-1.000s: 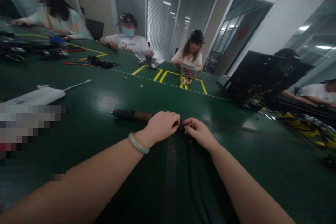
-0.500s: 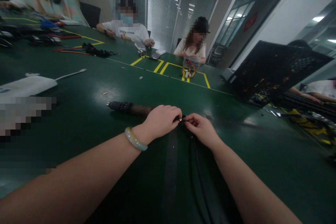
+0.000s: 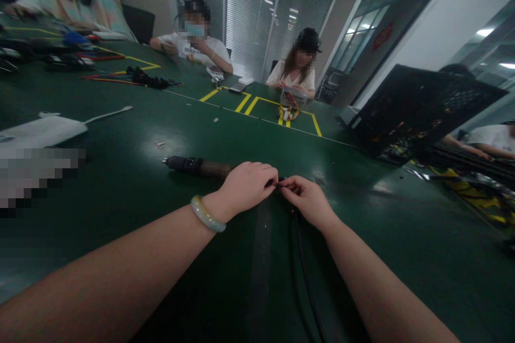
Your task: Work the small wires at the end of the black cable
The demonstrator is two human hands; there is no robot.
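Head view shows a green counter [image 3: 193, 289] with a black panel [image 3: 418, 112] tilted at the far right, a white device [image 3: 52, 131] at the left, and a black cable [image 3: 304, 260] running toward the near side from beside the right hand [image 3: 308, 198]. Left of centre lies a dark tool [image 3: 201, 166], its right end hidden behind the left hand [image 3: 250, 186]. Each hand's grip is nearly closed, fingertips pinching a small dark piece [image 3: 276, 185] between them, its shape too small to tell.

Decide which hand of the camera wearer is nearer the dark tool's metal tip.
Left. The left hand is right of the metal tip, past the tool's brown section; the right hand is farther right.
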